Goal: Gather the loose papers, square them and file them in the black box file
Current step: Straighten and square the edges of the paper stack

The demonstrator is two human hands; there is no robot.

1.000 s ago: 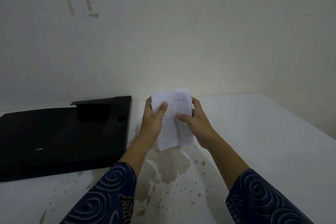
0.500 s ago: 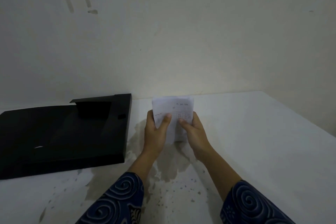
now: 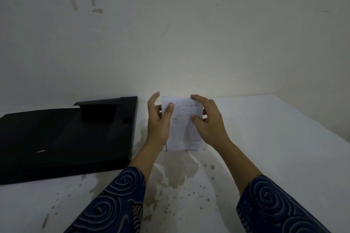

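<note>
A small stack of white papers [image 3: 182, 134] with handwriting and ruled lines stands upright on the table between my hands. My left hand [image 3: 159, 125] holds its left edge, thumb on the front and fingers partly spread behind. My right hand [image 3: 206, 123] grips the right edge, index finger curled over the top corner. The black box file [image 3: 62, 138] lies open and flat on the table to the left, its inside facing up, about a hand's width from the papers.
The white table [image 3: 274, 147] has brown stains and peeled patches [image 3: 176, 176] just in front of the papers. A pale wall [image 3: 189, 34] rises right behind. The table's right edge runs diagonally at the far right.
The papers have dropped from being held up to standing lower on the table. My fingers have loosened and spread along the stack's edges. The view has tilted slightly.
</note>
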